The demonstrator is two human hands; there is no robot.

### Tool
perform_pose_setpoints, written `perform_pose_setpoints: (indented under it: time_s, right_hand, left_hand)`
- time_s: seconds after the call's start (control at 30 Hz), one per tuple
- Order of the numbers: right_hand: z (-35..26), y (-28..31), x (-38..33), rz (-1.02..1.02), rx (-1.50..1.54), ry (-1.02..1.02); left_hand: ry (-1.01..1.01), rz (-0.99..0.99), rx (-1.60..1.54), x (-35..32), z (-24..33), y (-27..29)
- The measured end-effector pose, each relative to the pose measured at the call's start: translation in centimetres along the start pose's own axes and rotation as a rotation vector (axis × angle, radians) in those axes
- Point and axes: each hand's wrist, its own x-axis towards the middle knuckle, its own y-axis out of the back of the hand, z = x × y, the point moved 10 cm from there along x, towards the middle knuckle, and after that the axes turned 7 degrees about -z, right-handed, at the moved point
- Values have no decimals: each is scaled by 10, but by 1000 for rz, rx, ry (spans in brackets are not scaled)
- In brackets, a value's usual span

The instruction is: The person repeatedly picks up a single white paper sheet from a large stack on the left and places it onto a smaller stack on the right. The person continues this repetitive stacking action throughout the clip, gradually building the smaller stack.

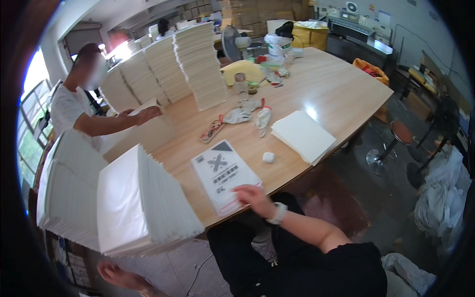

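A flat white printed bag [223, 174] with a dark corner and a red line along its near end lies on the table in front of me. My right hand [255, 199], a white band at its wrist, is over the near right corner of this bag, fingers reaching left and loosely bent. Nothing shows in its grasp. Low at the left, below the table edge, is my left hand [118, 275], fingers slightly curled and apart, holding nothing visible. Just above it stands a tall stack of white sheets [123, 203]. A small white rounded case [268, 157] rests right of the bag.
Another person [79, 104] handles a large pale block [141, 131] across the table. White gloves [237, 115], a red-edged tool [212, 129] and a cup [240, 84] lie mid-table. A pile of white sheets [303, 136] sits at right. Tall paper stacks [198, 64] rise behind.
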Motion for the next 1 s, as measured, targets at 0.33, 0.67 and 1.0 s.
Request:
perform_pose_setpoints:
  time_s: [0.33,0.67,1.0]
  right_hand:
    - [-24,332,-143,1018,158,92]
    - [-17,361,-100,943,408,22]
    - [-99,282,-95,705,-286,93]
  left_hand:
    - [665,-1017,-340,-272,-55,-189]
    - [58,-1270,70,-267,-28,-330]
    - [-318,-1518,676,-288,-58,-394]
